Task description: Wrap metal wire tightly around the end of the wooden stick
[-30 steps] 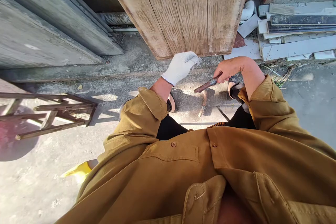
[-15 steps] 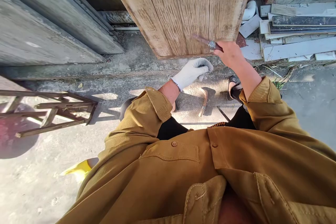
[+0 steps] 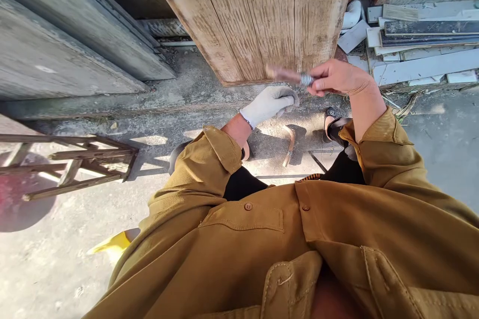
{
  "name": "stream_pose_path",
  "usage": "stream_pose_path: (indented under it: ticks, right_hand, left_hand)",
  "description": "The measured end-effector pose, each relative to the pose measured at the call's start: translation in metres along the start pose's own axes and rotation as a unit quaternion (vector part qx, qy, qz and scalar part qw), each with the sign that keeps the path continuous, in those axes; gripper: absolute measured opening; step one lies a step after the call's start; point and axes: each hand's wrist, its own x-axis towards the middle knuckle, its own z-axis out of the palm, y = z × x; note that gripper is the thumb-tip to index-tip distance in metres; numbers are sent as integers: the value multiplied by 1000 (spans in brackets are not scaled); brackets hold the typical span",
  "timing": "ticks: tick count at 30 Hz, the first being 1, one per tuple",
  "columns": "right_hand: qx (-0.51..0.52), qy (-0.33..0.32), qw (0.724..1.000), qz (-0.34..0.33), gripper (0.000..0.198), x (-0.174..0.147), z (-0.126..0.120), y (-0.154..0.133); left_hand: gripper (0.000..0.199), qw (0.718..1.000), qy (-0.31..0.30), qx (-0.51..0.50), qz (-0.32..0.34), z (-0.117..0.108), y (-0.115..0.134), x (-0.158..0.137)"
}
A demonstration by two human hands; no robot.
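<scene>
My right hand (image 3: 333, 78) is bare and closed round one end of a brown wooden stick-like tool (image 3: 287, 75) with wire wound about its middle. Its far end points left, blurred, in front of the lower part of an upright board of grooved wooden planks (image 3: 262, 20). My left hand (image 3: 268, 105), in a white glove, is just below the board's bottom edge, fingers curled in. Whether anything lies within them I cannot make out. On the ground below it is a bent piece of wood (image 3: 289, 145) with a binding near its lower end.
Stacked boards and offcuts (image 3: 426, 50) lie at the right beside a white pipe (image 3: 352, 14). Grey slabs (image 3: 67, 40) lean at the upper left. A wooden frame (image 3: 82, 159) stands on the left, with something yellow (image 3: 110, 246) below it.
My right hand has moved slightly right and down, bringing the wire-bound tool lower and nearer my left glove. My left hand has shifted a little left and down.
</scene>
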Motion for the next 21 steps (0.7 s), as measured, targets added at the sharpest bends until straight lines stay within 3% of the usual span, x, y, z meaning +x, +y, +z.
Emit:
stream_pose_path:
  ticks: [2,4,9,11,13,16,18,21]
  right_hand:
    - [57,135,989,-26,36,-1,-1,3]
    - [81,197,977,-31,45,1,1,7]
    - [175,207,962,-28,59,20,-2,29]
    - [201,204,958,-28,65,26,-6,37]
    - [177,213,961,-19,73,30,-10,42]
    - [90,236,967,22,86,29,-15,43]
    - [23,262,963,68,81,28,-17,42]
    - [-58,327,934,133,61,27,-18,40]
  left_hand:
    - [19,999,15,-46,-17,2,4,-3]
    - [21,997,39,-60,-17,3,7,-5]
    - [12,998,28,-62,-13,6,6,-4]
    - [30,998,42,-42,-24,8,0,-2]
    - [41,996,74,-12,-40,9,-7,1]
    - [28,993,80,78,-38,11,-13,2]
    - [22,984,64,169,3,13,-13,-1]
    - [22,950,62,299,60,15,-10,-8]
